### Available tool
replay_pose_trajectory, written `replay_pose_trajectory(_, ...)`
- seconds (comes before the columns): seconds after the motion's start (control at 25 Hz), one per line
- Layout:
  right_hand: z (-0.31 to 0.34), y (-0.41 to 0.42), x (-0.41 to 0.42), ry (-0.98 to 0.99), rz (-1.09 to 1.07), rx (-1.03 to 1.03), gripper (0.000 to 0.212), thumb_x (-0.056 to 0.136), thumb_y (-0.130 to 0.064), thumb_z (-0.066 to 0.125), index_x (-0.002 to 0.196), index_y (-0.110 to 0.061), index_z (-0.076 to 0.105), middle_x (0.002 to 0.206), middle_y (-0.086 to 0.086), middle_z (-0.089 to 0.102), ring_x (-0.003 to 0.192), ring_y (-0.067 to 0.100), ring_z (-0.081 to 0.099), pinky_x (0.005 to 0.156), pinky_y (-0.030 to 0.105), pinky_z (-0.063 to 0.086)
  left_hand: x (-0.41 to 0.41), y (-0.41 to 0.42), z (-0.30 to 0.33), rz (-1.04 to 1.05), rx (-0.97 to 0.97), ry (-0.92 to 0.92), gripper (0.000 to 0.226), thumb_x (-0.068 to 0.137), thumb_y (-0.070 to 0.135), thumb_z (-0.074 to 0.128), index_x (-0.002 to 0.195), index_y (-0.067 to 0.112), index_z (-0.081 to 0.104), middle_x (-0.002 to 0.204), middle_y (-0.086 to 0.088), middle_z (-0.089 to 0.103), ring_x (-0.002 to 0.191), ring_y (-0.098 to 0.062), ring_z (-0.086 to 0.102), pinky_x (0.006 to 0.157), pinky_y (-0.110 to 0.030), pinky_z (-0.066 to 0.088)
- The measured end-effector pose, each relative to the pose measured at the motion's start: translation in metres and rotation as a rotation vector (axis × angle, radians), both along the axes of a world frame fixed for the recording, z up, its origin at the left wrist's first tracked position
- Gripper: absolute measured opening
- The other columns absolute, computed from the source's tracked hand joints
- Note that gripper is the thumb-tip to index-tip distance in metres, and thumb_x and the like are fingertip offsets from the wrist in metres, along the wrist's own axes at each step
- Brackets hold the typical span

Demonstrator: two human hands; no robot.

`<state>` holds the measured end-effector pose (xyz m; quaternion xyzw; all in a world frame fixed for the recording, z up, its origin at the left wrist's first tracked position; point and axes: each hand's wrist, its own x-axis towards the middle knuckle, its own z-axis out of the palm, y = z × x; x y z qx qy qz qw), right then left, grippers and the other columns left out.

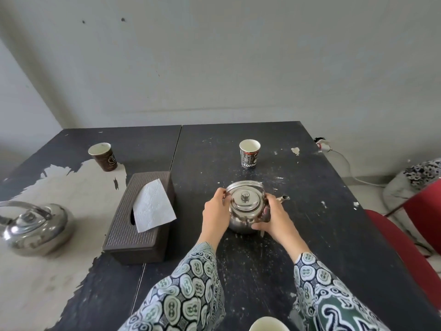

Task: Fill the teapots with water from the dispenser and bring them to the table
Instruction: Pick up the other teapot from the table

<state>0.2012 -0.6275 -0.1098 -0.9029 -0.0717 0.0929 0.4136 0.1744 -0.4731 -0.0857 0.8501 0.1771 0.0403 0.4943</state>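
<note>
The teapot (245, 206) stands mid-frame, spout pointing right, seemingly gripped between left hand (216, 215) and right hand (274, 219).

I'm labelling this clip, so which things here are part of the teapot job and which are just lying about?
Part of the job:
- small teapot, held between left hand and right hand
- large teapot, standing at the table's left edge

Just lying about:
- tissue box
- brown paper cup
- coffee cup
- white cup at the near edge
- red chair
</note>
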Motion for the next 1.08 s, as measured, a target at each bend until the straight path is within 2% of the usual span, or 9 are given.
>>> replay_pose_trajectory(0.12, 0.004, 0.005, -0.006, 0.026, 0.026, -0.03, 0.093, 0.066, -0.014, 0.08, 0.139, -0.019, 0.023, 0.145, 0.003, 0.032, 0.129, 0.026, 0.04, 0.102, 0.045, 0.035, -0.008, -0.001, 0.005, -0.011, 0.099, -0.016, 0.018, 0.097, 0.026, 0.036, 0.102, 0.017, 0.051, 0.092, -0.008, 0.065, 0.081, -0.026, 0.06, 0.071, -0.038, 0.047)
replay_pose_trajectory(0.2, 0.009, 0.011, -0.008, 0.072, 0.036, -0.034, 0.096, 0.06, -0.026, 0.084, 0.135, -0.017, 0.025, 0.139, 0.004, 0.035, 0.125, 0.026, 0.043, 0.102, 0.044, 0.038, -0.017, 0.001, 0.005, -0.029, 0.127, -0.014, 0.017, 0.096, 0.022, 0.036, 0.102, 0.019, 0.052, 0.093, -0.008, 0.066, 0.083, -0.027, 0.062, 0.073, -0.04, 0.049)
replay_pose_trajectory(0.36, 0.031, 0.021, -0.018, 0.103, 0.049, 0.004, 0.085, 0.057, -0.047, 0.081, 0.124, -0.021, 0.036, 0.124, 0.004, 0.053, 0.108, 0.022, 0.054, 0.091, 0.037, 0.045, -0.047, 0.012, 0.009, -0.041, 0.173, -0.006, 0.018, 0.094, 0.017, 0.04, 0.103, 0.023, 0.054, 0.098, -0.005, 0.068, 0.086, -0.023, 0.062, 0.069, -0.031, 0.045)
replay_pose_trajectory(0.56, 0.066, 0.041, -0.057, 0.073, 0.221, 0.011, 0.063, 0.074, -0.042, 0.07, 0.122, -0.017, 0.038, 0.127, 0.005, 0.054, 0.114, 0.022, 0.052, 0.084, 0.028, 0.037, -0.099, 0.039, 0.042, 0.028, 0.151, -0.059, 0.016, 0.095, 0.019, 0.037, 0.098, 0.02, 0.053, 0.096, 0.001, 0.069, 0.083, -0.021, 0.061, 0.067, -0.033, 0.043)
replay_pose_trajectory(0.68, 0.098, 0.065, -0.085, 0.017, 0.281, 0.083, 0.054, 0.079, -0.037, 0.068, 0.119, -0.018, 0.037, 0.128, 0.007, 0.051, 0.117, 0.022, 0.05, 0.092, 0.031, 0.04, -0.135, 0.066, 0.074, 0.045, 0.131, -0.114, 0.016, 0.095, 0.02, 0.038, 0.1, 0.021, 0.054, 0.098, 0.001, 0.068, 0.089, -0.024, 0.067, 0.08, -0.041, 0.052)
replay_pose_trajectory(0.76, 0.118, 0.086, -0.107, -0.026, 0.294, 0.132, 0.055, 0.078, -0.038, 0.069, 0.119, -0.023, 0.034, 0.129, 0.006, 0.048, 0.119, 0.023, 0.049, 0.098, 0.033, 0.04, -0.16, 0.086, 0.094, 0.101, 0.11, -0.153, 0.014, 0.093, 0.024, 0.043, 0.096, 0.025, 0.056, 0.097, -0.002, 0.07, 0.087, -0.024, 0.067, 0.08, -0.043, 0.054)
replay_pose_trajectory(0.88, 0.142, 0.128, -0.152, -0.091, 0.344, 0.144, 0.082, 0.067, -0.056, 0.069, 0.129, -0.029, 0.023, 0.141, 0.004, 0.035, 0.128, 0.025, 0.038, 0.108, 0.046, 0.032, -0.206, 0.121, 0.12, 0.19, 0.142, -0.204, 0.012, 0.092, 0.024, 0.048, 0.092, 0.024, 0.06, 0.089, -0.004, 0.07, 0.079, -0.024, 0.067, 0.076, -0.044, 0.055)
replay_pose_trajectory(0.96, 0.153, 0.162, -0.185, -0.12, 0.365, 0.127, 0.09, 0.067, -0.057, 0.069, 0.134, -0.028, 0.017, 0.146, 0.004, 0.029, 0.133, 0.027, 0.03, 0.111, 0.053, 0.025, -0.242, 0.149, 0.133, 0.237, 0.164, -0.238, 0.011, 0.091, 0.024, 0.049, 0.092, 0.024, 0.061, 0.088, -0.007, 0.071, 0.079, -0.027, 0.068, 0.075, -0.045, 0.056)
replay_pose_trajectory(1.08, 0.17, 0.217, -0.236, -0.178, 0.401, 0.164, 0.069, 0.076, -0.052, 0.063, 0.126, -0.022, 0.026, 0.135, -0.001, 0.038, 0.128, 0.025, 0.038, 0.108, 0.053, 0.028, -0.3, 0.191, 0.15, 0.305, 0.15, -0.282, 0.013, 0.091, 0.019, 0.052, 0.099, 0.017, 0.063, 0.093, -0.008, 0.07, 0.083, -0.027, 0.067, 0.076, -0.047, 0.057)
